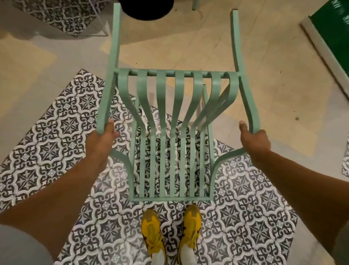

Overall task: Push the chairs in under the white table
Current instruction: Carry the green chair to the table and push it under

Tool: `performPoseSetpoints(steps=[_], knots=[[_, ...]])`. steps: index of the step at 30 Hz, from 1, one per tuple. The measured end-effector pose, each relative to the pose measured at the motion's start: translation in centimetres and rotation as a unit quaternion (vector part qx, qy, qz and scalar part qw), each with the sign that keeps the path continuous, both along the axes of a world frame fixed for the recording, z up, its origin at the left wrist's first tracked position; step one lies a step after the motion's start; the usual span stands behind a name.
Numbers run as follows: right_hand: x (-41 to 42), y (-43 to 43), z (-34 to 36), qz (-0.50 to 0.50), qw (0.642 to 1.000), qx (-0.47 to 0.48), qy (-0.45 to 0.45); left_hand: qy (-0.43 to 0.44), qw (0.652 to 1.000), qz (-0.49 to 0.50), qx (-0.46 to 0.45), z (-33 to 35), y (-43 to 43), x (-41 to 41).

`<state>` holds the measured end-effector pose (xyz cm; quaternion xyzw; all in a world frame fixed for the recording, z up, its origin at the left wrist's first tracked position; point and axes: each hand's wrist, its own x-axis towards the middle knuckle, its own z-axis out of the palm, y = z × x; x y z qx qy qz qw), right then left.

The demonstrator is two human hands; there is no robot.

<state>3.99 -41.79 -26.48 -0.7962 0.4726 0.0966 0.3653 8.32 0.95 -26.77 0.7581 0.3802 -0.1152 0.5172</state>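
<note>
A mint-green metal chair [170, 132] with slatted seat and back fills the middle of the head view, tipped so its two long side bars point away from me. My left hand [103, 140] is closed around the curved end of the chair's left arm. On the right arm's curved end my right hand [255, 141] grips the same way. The seat's edge sits just ahead of my yellow shoes [170, 232]. No white table top shows clearly; a black round base [147, 9] lies at the top edge beyond the chair.
The floor is beige tile with patches of black-and-white patterned tile [56, 141]. A clear panel edge [102, 22] stands at the top left. A green board with a white border [328, 37] runs along the right. Another mint leg [195, 2] peeks in at the top.
</note>
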Motion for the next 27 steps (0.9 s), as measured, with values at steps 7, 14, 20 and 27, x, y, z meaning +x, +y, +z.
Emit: performPoseSetpoints(steps=[7, 14, 20, 27], knots=[[0.7, -0.5, -2.1, -0.051, 0.997, -0.033, -0.044, -0.003, 0.999, 0.032, 0.022, -1.5, 0.8, 1.0], [1.8, -1.1, -2.1, -0.046, 0.996, -0.074, 0.000, -0.018, 0.999, 0.021, 0.033, -1.2, 0.3, 1.2], [3.2, -1.5, 0.0, -0.037, 0.995, -0.092, 0.005, -0.010, 0.998, 0.042, 0.055, 0.0, 0.1, 2.2], [5.0, -1.7, 4.7, -0.008, 0.995, -0.098, 0.030, 0.002, 0.996, 0.051, 0.069, 4.3, 0.1, 3.0]])
